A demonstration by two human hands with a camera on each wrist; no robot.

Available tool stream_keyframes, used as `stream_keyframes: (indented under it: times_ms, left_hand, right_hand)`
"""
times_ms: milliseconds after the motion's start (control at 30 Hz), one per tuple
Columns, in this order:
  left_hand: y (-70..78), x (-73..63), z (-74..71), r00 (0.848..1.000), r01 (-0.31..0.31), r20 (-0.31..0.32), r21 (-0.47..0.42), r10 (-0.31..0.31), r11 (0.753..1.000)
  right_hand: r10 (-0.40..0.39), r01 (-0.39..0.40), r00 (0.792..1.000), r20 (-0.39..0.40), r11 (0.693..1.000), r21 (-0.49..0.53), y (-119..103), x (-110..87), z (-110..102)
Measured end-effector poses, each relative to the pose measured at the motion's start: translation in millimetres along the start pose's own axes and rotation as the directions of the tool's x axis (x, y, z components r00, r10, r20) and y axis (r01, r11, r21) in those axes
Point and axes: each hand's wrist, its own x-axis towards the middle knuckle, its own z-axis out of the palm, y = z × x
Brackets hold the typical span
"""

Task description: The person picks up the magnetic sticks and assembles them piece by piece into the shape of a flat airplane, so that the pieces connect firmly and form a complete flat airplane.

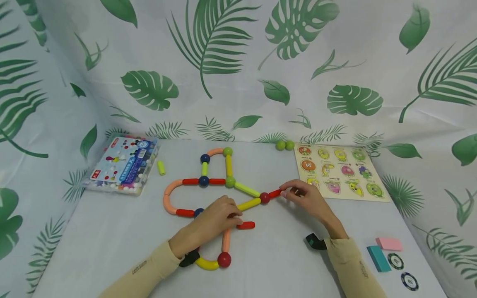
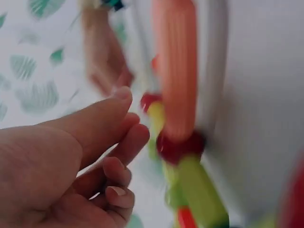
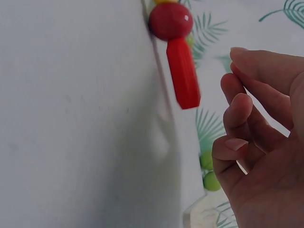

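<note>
A flat figure of magnetic rods and balls lies on the table. At its right tip, a red rod (image 3: 184,76) joins a red ball (image 1: 264,198). My right hand (image 1: 303,196) is beside that rod's free end; the right wrist view shows its loosely bent fingers apart from the rod, holding nothing. Over the figure's lower middle is my left hand (image 1: 220,215), which hides part of it. Its fingertips are right by a loose red rod (image 1: 246,225). In the left wrist view nothing sits between its thumb and bent fingers, and a salmon rod (image 2: 176,71) stands close by.
At the back left lies a clear box (image 1: 121,163) of magnetic pieces, with a short lime rod (image 1: 161,167) beside it. Two green balls (image 1: 285,145) are next to a fruit sticker board (image 1: 343,171) at the back right. Blocks (image 1: 379,258) and round chips (image 1: 410,281) lie front right.
</note>
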Motion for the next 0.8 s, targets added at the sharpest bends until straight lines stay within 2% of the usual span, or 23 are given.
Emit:
stream_keyframes:
  times_ms: [67, 167, 267, 400, 533, 800]
  left_hand:
    - [-10.7, -6.7, -11.2, 0.997, -0.010, -0.079, -0.029, 0.008, 1.000]
    - [-31.4, -19.2, -26.8, 0.983, -0.010, -0.183, -0.044, 0.002, 0.999]
    - [-53.0, -30.8, -37.0, 0.970, 0.026, -0.240, -0.033, -0.033, 0.999]
    - [-74.8, -38.9, -41.7, 0.961, 0.069, -0.263, -0.054, -0.081, 0.996]
    - [-87.2, -41.3, -41.4, 0.957, 0.078, -0.273, -0.074, -0.096, 0.994]
    - [-91.9, -44.2, -44.3, 0.954, 0.094, -0.277, -0.080, -0.113, 0.992]
  right_hand:
    - [-0.005, 0.005, 1.000, -0.005, 1.000, -0.002, 3, -4.9, 3]
    - [-0.041, 0.041, 0.999, 0.016, 0.999, 0.012, 1, -14.0, 12]
    - [-0.103, 0.100, 0.992, 0.079, 0.994, 0.043, -6, -20.5, 30]
    - [-0.167, 0.153, 0.969, 0.181, 0.984, 0.088, -17, -23.6, 59]
    - [-0.190, 0.176, 0.951, 0.244, 0.981, 0.080, -24, -24.1, 80]
    - [-0.201, 0.205, 0.945, 0.257, 0.979, 0.013, -29, -23.4, 92]
